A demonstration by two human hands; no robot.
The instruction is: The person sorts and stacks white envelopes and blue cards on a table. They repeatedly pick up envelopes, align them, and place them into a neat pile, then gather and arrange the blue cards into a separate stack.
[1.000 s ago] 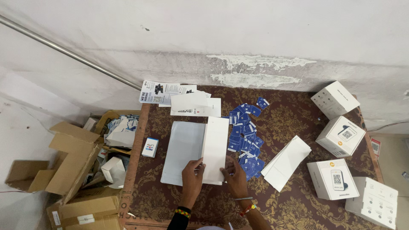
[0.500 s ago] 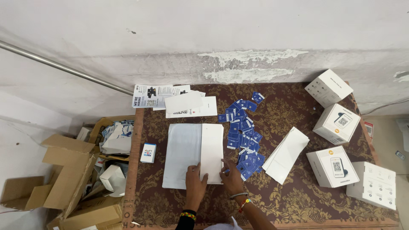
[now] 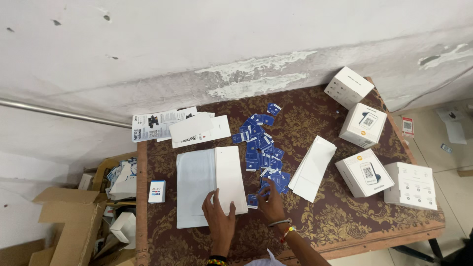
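Observation:
My left hand lies flat with fingers spread on the near end of a stack of white sheets, which rests on a larger pale sheet. My right hand rests beside it, fingertips on small blue cards scattered up the middle of the patterned table. One blue card lies next to the right thumb. Whether the fingers pinch a card is unclear.
Several white cube boxes stand at the right, a slanted stack of white sheets lies centre-right. Printed leaflets and white cards sit at the far left. A small blue-white packet lies near the left edge. Cardboard boxes crowd the floor left.
The view has shifted slightly. Both hands stay at the near edge of the white stack and blue cards, with the right hand reaching a little further into the cards.

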